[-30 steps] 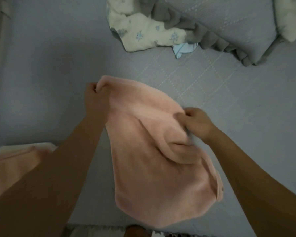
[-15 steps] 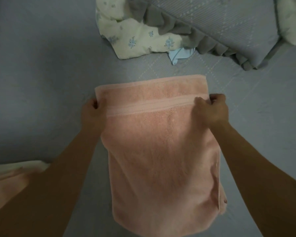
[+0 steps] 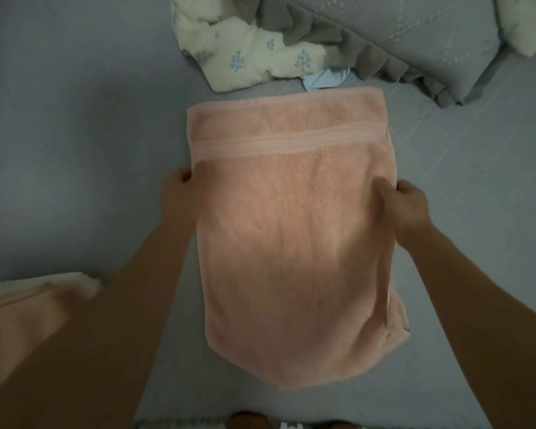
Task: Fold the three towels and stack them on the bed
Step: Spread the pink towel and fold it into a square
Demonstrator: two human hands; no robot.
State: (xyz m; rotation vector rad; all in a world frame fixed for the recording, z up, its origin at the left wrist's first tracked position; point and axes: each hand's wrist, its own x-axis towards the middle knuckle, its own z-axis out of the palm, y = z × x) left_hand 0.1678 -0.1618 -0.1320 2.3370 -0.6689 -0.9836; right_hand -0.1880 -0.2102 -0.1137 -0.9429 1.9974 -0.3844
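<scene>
A pink towel point(image 3: 291, 230) lies flat on the grey-blue bed point(image 3: 75, 134), folded lengthwise, its woven band near the far end. My left hand point(image 3: 178, 193) pinches its left edge at mid-length. On the opposite edge, my right hand point(image 3: 407, 201) grips the towel with the thumb on top. At the lower left, partly behind my left forearm, lies another pink towel point(image 3: 16, 323) with a cream towel point(image 3: 44, 281) under it.
A cream floral cloth point(image 3: 245, 54) and a small light-blue item point(image 3: 325, 78) lie just beyond the towel's far edge. A grey ruffled pillow point(image 3: 399, 35) fills the upper right. The bed's near edge runs along the bottom of the view.
The towel, held up and bunched a second ago, has been spread flat on the bed. Both hands have slid from its far corners back along the side edges to mid-length.
</scene>
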